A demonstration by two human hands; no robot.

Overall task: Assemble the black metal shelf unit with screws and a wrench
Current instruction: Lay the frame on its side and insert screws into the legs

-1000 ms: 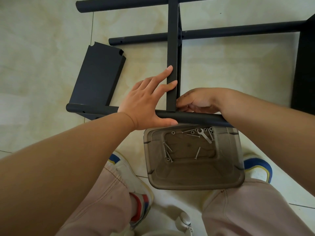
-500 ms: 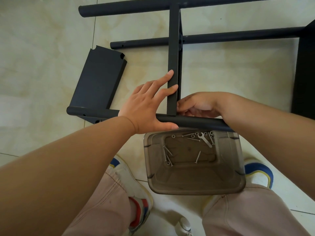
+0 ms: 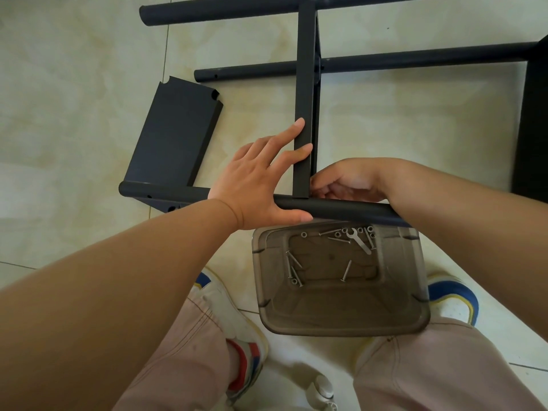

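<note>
A black shelf panel [image 3: 304,84] stands on edge across the near black pole [image 3: 341,209]. My left hand [image 3: 258,185] lies open, its straight fingers pressing the panel's left face and its thumb stretched along the pole. My right hand [image 3: 350,180] sits with curled fingers at the joint on the panel's right side; what the fingers hold is hidden. A small silver wrench [image 3: 360,243] and several screws [image 3: 292,266] and nuts lie in a smoky plastic bin [image 3: 341,318] just below the pole.
A loose black shelf panel [image 3: 175,134] lies flat on the tiled floor at the left. Two more black poles [image 3: 415,59] run across the far side, and another black panel [image 3: 533,129] stands at the right edge. My knees and shoes flank the bin.
Both hands stay where they were on the panel and pole. Only the view has shifted slightly.
</note>
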